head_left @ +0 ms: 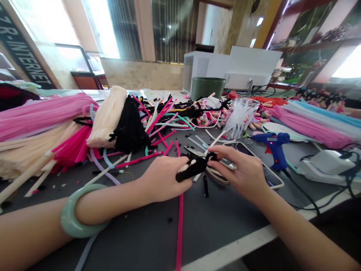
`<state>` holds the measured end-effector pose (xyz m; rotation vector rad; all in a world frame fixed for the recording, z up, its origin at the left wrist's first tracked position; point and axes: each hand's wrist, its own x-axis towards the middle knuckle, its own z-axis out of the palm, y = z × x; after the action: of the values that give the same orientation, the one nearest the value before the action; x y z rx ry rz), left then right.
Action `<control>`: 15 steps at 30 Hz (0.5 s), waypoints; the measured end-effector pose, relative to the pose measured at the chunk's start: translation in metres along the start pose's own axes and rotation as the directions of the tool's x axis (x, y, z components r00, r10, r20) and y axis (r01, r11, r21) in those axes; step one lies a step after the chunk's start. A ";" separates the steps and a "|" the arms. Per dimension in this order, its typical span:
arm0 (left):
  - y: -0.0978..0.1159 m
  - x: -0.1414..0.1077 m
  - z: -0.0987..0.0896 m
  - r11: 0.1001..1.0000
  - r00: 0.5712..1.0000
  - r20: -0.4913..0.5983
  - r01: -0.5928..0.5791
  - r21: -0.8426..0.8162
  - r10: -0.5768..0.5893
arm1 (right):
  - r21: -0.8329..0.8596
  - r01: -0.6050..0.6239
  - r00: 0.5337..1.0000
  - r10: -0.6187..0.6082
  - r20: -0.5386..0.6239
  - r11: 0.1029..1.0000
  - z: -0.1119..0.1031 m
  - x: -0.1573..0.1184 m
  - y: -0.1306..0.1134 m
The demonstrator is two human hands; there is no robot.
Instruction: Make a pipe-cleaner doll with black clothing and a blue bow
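Note:
Near the middle of the view, my left hand (165, 178) is closed around a small black fuzzy piece (192, 170) with cream parts showing in it. The thumb and fingers of my right hand (241, 171) pinch the dark right end of the same piece. Just behind the hands lie scissors (194, 152), partly hidden. A short black stick (206, 186) rests on the dark table (141, 241) below the piece. One long pink pipe cleaner (180, 234) runs from under my left hand to the table's front edge.
A blue glue gun (274, 148) stands at the right, by a phone (268, 174) and a white power strip (333, 168). Bundles of pink (51, 115), cream (107, 117) and black pipe cleaners (132, 126) lie left. Behind are a clear cup (240, 118) and a green pot (208, 88).

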<state>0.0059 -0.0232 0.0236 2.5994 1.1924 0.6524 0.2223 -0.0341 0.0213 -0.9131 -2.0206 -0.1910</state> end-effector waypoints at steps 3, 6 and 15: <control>0.000 0.001 -0.001 1.000 1.000 0.023 0.010 -0.009 -0.010 | 0.004 0.019 1.000 -0.019 0.013 1.000 0.000 0.001 0.001; 0.000 0.002 -0.001 1.000 0.999 0.042 0.023 -0.020 -0.022 | 0.005 0.003 0.999 -0.003 0.032 1.000 0.000 0.001 0.002; 0.000 0.002 0.000 0.999 0.999 0.044 0.018 -0.046 -0.016 | 0.058 -0.014 0.998 0.010 0.064 0.998 0.001 0.004 -0.003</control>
<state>0.0069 -0.0217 0.0239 2.5492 1.1707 0.6089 0.2182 -0.0344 0.0243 -0.9041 -2.0679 -0.0964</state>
